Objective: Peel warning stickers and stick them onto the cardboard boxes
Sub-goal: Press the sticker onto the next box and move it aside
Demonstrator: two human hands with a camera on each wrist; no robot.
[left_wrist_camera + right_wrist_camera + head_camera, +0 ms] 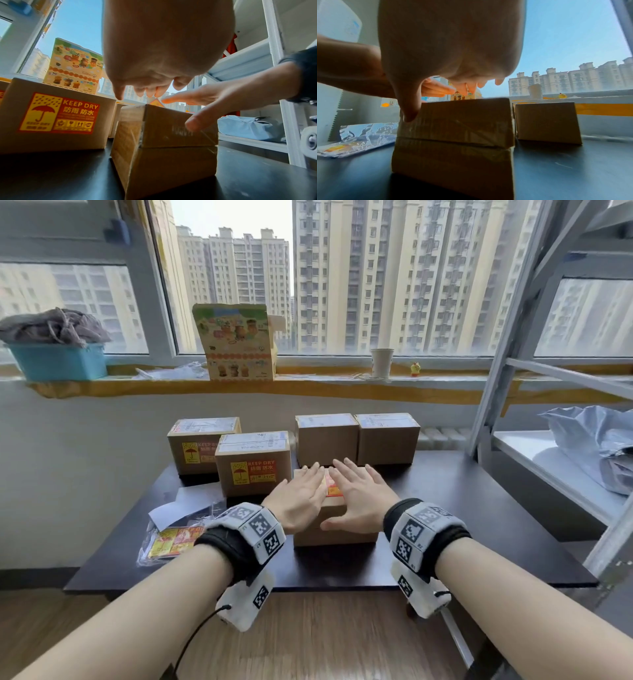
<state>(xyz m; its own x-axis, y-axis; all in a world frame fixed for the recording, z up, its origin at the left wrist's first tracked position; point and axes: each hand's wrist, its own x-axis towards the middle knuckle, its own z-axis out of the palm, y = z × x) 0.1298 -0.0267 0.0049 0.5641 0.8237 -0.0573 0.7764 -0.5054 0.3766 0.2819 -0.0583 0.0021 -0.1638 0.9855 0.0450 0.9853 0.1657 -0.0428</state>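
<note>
A small cardboard box (337, 534) stands at the table's middle front. A red and yellow warning sticker (331, 487) lies on its top face, mostly hidden. My left hand (301, 494) lies flat on the left part of the top with straight fingers. My right hand (359, 491) lies flat on the right part, its thumb (193, 122) down over the near face. Two boxes (255, 467) (191, 450) at the left carry KEEP DRY stickers (58, 113). Two plain boxes (327, 443) (388, 440) stand behind. A clear bag of stickers (171, 541) lies at the left front.
A dark table (479, 525) holds everything. On the windowsill stand a colourful carton (236, 344), a paper cup (382, 362), a small yellow toy (415, 369) and a blue basket (58, 361) of cloth. A metal shelf rack (548, 457) with a plastic bag stands at the right.
</note>
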